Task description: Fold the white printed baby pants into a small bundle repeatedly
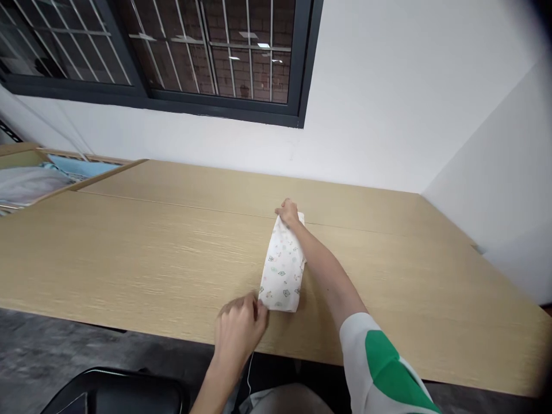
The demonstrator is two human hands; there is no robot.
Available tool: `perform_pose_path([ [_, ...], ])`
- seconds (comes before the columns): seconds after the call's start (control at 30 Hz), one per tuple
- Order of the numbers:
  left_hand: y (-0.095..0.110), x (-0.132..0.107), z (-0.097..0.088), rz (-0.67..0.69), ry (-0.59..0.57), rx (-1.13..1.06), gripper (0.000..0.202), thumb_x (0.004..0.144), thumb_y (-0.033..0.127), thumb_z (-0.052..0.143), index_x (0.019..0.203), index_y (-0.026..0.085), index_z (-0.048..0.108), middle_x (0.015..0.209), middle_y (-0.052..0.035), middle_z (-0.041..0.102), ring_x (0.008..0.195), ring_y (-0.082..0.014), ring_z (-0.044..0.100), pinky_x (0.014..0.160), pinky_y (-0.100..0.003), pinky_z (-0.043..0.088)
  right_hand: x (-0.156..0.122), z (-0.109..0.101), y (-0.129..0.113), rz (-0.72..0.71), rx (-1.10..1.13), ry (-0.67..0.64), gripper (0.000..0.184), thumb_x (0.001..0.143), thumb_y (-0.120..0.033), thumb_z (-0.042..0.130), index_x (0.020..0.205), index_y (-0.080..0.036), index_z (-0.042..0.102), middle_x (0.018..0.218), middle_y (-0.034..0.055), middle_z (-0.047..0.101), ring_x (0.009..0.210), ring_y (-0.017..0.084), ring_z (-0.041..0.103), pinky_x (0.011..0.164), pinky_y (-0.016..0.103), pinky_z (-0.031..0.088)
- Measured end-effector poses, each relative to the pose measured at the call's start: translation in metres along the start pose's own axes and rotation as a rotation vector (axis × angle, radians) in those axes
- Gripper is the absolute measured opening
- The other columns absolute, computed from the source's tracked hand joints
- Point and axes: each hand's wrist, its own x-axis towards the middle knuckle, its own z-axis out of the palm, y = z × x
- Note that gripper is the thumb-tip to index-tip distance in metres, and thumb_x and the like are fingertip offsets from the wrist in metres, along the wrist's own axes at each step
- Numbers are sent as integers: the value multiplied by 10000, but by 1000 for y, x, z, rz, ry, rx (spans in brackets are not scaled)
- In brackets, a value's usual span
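Near the front edge of the table [129,247], right of its middle, lies a folded cloth [282,270]. It is white with small printed motifs, and its long side runs away from the person toward the wall.

Right hand [288,211]: arm stretched across, fingers closed in a pinch on the cloth's far end, which is slightly raised.

Left hand [240,330]: fingers curled shut at the cloth's near left corner. The hand is blurred, so the grip is judged a pinch, not confirmed.

Risk, as judged: the two holds sit at opposite ends, and uneven tension would skew the layers or open the fold. The near end sits close to the front edge, and a drag toward the person could take it over.

An open box [43,178] of other fabric stands at the far left corner, well apart.
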Motion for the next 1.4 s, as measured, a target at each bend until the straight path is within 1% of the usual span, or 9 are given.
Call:
perform_pose_path([
  [0.17,21,-26,11,169,282,-13,279,991,316,500,1120,161,693,1126,-152,714,1003,-312,654,841,-411,458,-53,-15,-27,-276,22,-127,218,1044,-300,472,1162,-154,584,1163,126,680,1091,235,618,996,376,470],
  [0.23,29,-39,22,255,323,-43,403,982,285,511,1353,165,612,1372,-162,636,1198,-325,608,938,-422,449,-98,-22,-33,-425,36,-251,316,1037,-404,535,1274,-200,583,1304,90,666,1203,220,607,1055,351,457],
  [0.3,34,-49,35,281,330,-33,521,970,279,519,1479,165,517,1517,-160,532,1367,-341,505,1028,-444,414,-149,-29,-32,-682,36,-499,516,1048,-483,500,1483,-207,463,1545,114,506,1399,237,488,1151,386,398],
  [0.4,36,-61,53,284,325,-21,483,956,326,547,1413,178,595,1482,-166,567,1386,-358,495,1066,-471,393,-215,-39,-22,-966,11,-755,667,1078,-484,423,1630,-159,238,1697,132,220,1562,225,211,1260,387,240],
  [0.53,37,-67,65,237,295,-44,351,956,344,559,1235,196,713,1354,-188,653,1339,-380,539,1059,-519,407,-248,-43,-2,-1037,-86,-842,659,1093,-440,404,1637,-117,217,1691,143,196,1576,227,137,1290,400,144],
  [0.73,44,-66,63,216,285,-30,436,947,271,570,1371,199,643,1519,-201,522,1439,-397,445,1056,-510,429,-235,-40,15,-960,-180,-821,566,1112,-443,327,1629,-218,276,1676,61,269,1569,191,169,1291,404,114],
  [0.87,41,-65,64,235,264,-10,572,943,257,559,1513,254,503,1609,-158,418,1484,-378,388,1051,-507,437,-213,-33,27,-1009,-257,-733,589,1102,-442,371,1633,-211,262,1676,79,265,1571,223,170,1284,433,149],
  [1.17,40,-67,68,226,263,-15,709,930,242,571,1601,275,345,1627,-156,387,1489,-379,379,1054,-520,425,-127,-22,48,-872,-382,-645,798,1023,-697,369,1647,-221,223,1692,103,206,1573,297,149,1278,495,125],
  [1.4,43,-67,64,213,257,-11,676,930,225,561,1582,255,386,1621,-173,391,1487,-385,381,1047,-534,421,-48,-23,66,-758,-452,-611,761,1041,-664,305,1639,-197,252,1700,98,165,1580,288,99,1283,503,65],
])
